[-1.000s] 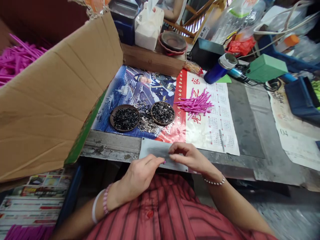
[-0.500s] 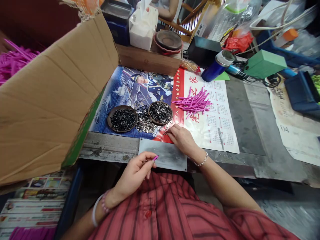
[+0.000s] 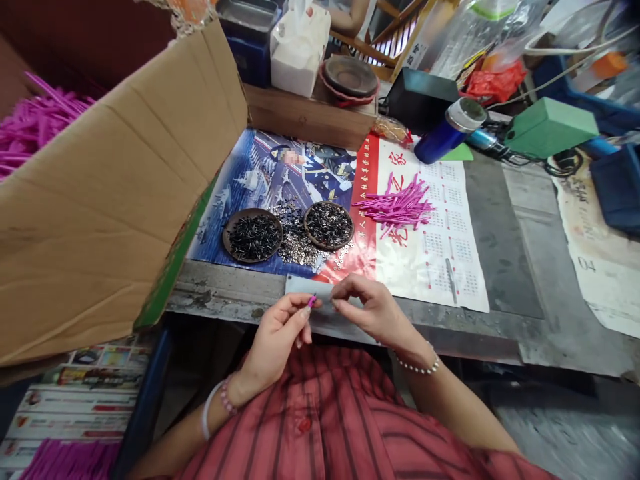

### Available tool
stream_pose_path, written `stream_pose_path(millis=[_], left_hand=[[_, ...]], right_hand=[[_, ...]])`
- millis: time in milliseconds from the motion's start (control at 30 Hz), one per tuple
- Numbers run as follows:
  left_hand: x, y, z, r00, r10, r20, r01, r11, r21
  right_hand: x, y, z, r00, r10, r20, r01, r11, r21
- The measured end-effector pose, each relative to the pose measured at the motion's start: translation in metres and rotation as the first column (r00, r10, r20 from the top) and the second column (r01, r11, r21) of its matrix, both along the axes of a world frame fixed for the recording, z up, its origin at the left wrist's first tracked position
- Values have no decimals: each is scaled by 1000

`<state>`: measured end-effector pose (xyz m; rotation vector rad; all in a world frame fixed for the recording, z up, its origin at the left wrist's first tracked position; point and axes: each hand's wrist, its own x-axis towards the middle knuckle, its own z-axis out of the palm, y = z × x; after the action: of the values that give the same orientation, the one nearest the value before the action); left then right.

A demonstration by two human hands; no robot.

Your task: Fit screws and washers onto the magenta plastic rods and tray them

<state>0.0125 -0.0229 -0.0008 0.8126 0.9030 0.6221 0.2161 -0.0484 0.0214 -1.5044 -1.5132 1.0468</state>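
Small magenta plastic stick (image 3: pixel 313 301) is pinched at a tilt between thumb and fingers of L hand (image 3: pixel 275 340), with R hand (image 3: pixel 373 312) held just beside it, fingertips nearly together; any hold by them can't be told. Stick is judged light, stiff, easily dropped, best taken by the shaft. Under the grip lies grey metal plate (image 3: pixel 306 288); further fwd, loose silver washers (image 3: pixel 296 243) are spread between wooden dishes of black pins (image 3: pixel 305 227), pink stick pile (image 3: pixel 395 208) to the R.

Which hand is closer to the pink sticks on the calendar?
Right. The right hand sits below and slightly left of the pink sticks; the left hand is farther away, lower and further left.
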Motion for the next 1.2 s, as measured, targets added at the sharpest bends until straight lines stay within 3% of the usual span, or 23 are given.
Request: stream_pose_path(millis=[133, 300, 433, 633, 733, 833, 1000, 1200], left_hand=[[3, -3, 1, 999, 39, 28, -39, 999, 6], [7, -6, 3, 996, 70, 56, -70, 997, 8], [9, -5, 8, 990, 103, 92, -95, 992, -86], [7, 0, 17, 976, 135, 172, -92, 967, -236], [6, 1, 20, 974, 149, 173, -104, 964, -244], [8, 1, 21, 973, 154, 172, -111, 965, -240], [14, -2, 16, 956, 221, 192, -184, 964, -194], [15, -7, 9, 957, 231, 173, -204, 965, -164]], right_hand=[[-21, -15, 1, 993, -97, -73, 99, 995, 16], [-27, -17, -3, 990, -136, -22, 138, 986, 90], [-29, -18, -10, 985, -160, 69, 140, 962, 233], [-32, -21, -27, 947, -239, 215, 106, 863, 493], [-30, -21, -26, 957, -209, 202, 91, 875, 476], [-33, -21, -21, 948, -257, 188, 164, 900, 404], [-48, -20, -15, 892, -413, 183, 309, 853, 421], [-63, -14, -15, 886, -424, 188, 281, 814, 509]])
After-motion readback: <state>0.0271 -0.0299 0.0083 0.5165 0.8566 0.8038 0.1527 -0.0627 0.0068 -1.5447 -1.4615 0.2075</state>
